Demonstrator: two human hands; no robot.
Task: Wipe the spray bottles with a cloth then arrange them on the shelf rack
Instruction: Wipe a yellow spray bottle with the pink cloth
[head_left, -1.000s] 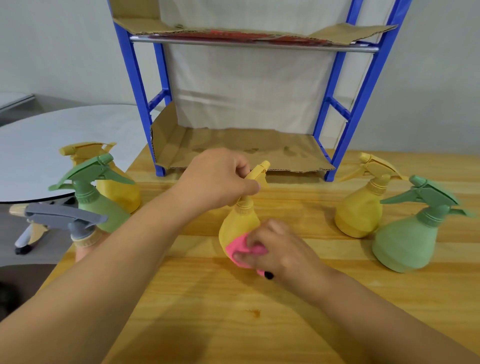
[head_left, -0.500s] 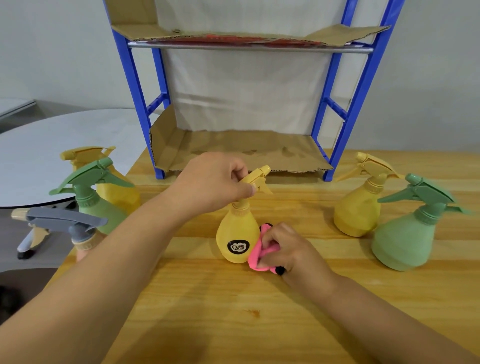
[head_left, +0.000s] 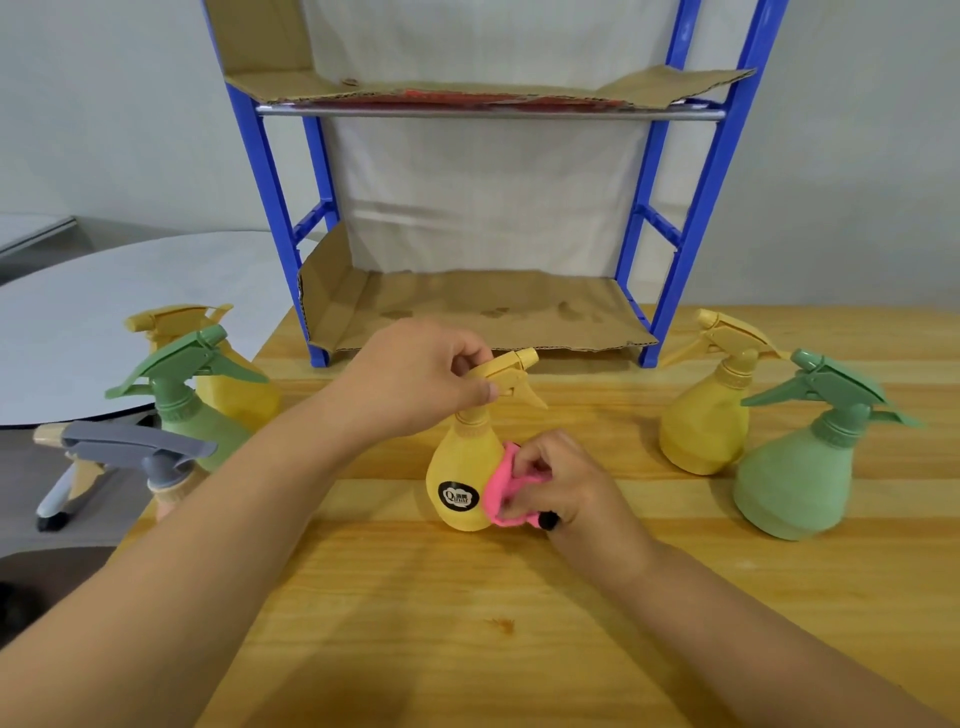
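The bottle (head_left: 460, 483) is yellow and stands upright in the middle of the surface (head_left: 519, 623), in front of the rack (head_left: 696, 208). The left hand (head_left: 415, 379) has its grip closed round the spray top, fingers and thumb curled on it, and holds the bottle steady. The right hand (head_left: 561, 488) has its grip pinched on a pink cloth (head_left: 501, 483) and presses it on the bottle's right side, low down.

This looks like the wiping step. Next, I think the left hand must turn the bottle so the cloth can reach the other sides and the top. Then the bottle can go up onto the low shelf (head_left: 493, 312) just behind it.

A black sticker (head_left: 458, 493) on the front shows a big white Q. The small letters by it are too tiny to read.

On the right wait a right yellow bottle (head_left: 706, 431) and a right green bottle (head_left: 795, 483). At the left edge are a left green bottle (head_left: 197, 421), a left yellow bottle (head_left: 239, 395) behind it, and a grey-top bottle (head_left: 145, 452). So most of the job looks left to do
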